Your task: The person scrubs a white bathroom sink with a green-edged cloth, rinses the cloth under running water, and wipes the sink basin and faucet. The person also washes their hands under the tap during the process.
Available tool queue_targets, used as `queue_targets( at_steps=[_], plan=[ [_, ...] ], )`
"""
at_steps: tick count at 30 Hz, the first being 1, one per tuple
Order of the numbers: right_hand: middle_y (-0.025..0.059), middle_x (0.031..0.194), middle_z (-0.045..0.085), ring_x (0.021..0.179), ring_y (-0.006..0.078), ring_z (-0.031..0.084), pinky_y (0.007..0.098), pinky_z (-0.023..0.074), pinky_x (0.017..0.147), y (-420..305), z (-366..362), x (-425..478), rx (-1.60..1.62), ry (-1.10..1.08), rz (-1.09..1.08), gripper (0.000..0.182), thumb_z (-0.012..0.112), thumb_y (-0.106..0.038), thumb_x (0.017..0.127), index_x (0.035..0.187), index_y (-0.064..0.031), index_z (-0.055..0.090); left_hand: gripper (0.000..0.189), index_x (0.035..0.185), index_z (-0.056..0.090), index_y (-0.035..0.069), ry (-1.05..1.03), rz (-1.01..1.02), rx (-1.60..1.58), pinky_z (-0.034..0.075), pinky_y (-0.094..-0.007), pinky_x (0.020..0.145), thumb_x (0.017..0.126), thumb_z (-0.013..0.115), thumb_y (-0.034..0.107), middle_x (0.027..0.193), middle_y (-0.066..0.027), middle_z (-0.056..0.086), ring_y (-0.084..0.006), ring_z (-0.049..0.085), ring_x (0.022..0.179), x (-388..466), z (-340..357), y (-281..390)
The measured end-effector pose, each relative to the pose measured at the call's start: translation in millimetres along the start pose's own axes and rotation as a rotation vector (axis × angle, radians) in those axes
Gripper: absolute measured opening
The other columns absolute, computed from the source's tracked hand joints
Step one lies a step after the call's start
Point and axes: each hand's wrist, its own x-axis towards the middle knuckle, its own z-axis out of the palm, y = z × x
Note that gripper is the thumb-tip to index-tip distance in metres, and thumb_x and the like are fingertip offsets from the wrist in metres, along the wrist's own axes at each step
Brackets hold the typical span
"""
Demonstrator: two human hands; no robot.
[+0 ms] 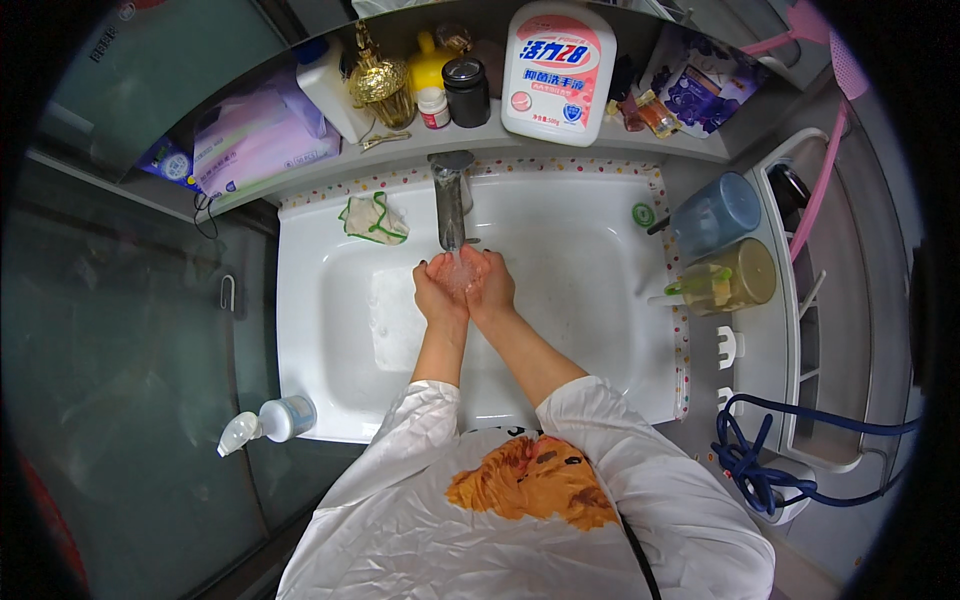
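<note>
My left hand (pixel 442 289) and my right hand (pixel 490 285) are cupped side by side, palms up, under the metal faucet (pixel 450 206). Water runs from the spout and gathers in the palms. Both hands are above the basin of a white sink (pixel 585 300). A crumpled cloth with green edging (pixel 373 218) lies on the sink's back left ledge, left of the faucet. A white pump bottle (pixel 287 418) stands at the sink's front left corner.
A shelf (pixel 450 142) behind the sink holds a large hand-wash bottle (pixel 559 75), a tissue pack (pixel 259 139) and several jars. Blue (pixel 716 214) and yellowish (pixel 731 276) cups sit on the right. A dark blue cord (pixel 750 454) hangs at the lower right.
</note>
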Motion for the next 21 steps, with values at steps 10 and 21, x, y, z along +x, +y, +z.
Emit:
queue_targets(
  at_steps=[10, 21],
  plan=[
    [0.0148, 0.114, 0.061, 0.104, 0.027, 0.058, 0.0375, 0.0459, 0.096, -15, 28, -82, 0.047, -0.087, 0.042, 0.041, 0.043, -0.026, 0.094, 0.112, 0.007, 0.06, 0.041, 0.102, 0.059, -0.003, -0.032, 0.014, 0.012, 0.047, -0.04, 0.093, 0.095, 0.039, 0.032, 0.105, -0.0141, 0.061, -0.0276, 0.058, 0.101, -80, 34, 35],
    [0.0156, 0.143, 0.039, 0.134, 0.025, 0.036, 0.0379, 0.0283, 0.113, -57, 116, -12, 0.028, -0.274, -0.041, 0.047, 0.038, -0.026, 0.1, 0.138, 0.0023, 0.038, 0.049, 0.135, 0.038, -0.006, -0.205, -0.029, 0.083, 0.037, -0.0409, 0.108, 0.103, 0.03, 0.03, 0.134, -0.0213, 0.047, -0.0315, 0.044, 0.127, -5, 135, 70]
  ],
)
